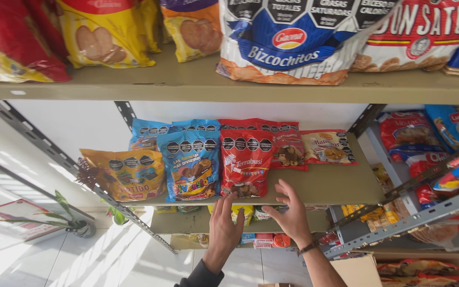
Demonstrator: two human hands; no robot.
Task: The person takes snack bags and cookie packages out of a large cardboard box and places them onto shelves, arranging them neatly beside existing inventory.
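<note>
— Overhead, closest to the lens, the top shelf (187, 85) carries big snack bags: a blue-and-white bag (293, 42) in the middle, yellow bags (104, 37) to its left, a red-and-white bag (421, 37) to its right.

— And the hands?

— Both are raised toward the middle shelf (336, 186). The left hand (224, 228) has its fingers spread apart, tips just under the shelf's front edge, holding nothing. The right hand (290, 212) is open too, fingers splayed over that edge, near the bottom right corner of the red bag (246, 162). Whether a fingertip actually touches the bag I cannot tell.

— So where does that red bag sit?

— Upright at the front of the middle shelf, leaning on a second red bag (288, 146) behind it. A blue bag (192, 165) stands touching its left side, then a gold bag (128, 172) further left, with more blue bags (150, 130) behind. A pale bag (328, 147) stands at the back right.

— How far along does the shelf look?

— I judge the left and centre stocked and faced, while the right front part is bare (roughly where the right hand hovers). An open carton (399, 266) at the lower right holds more packets, so some stock seems left to place. Neither hand has a grip on anything now.

— Anything else about?

— Another rack (426, 212) of bags to the right, and a potted plant (75, 223) on the white floor (107, 260) at the left.
</note>
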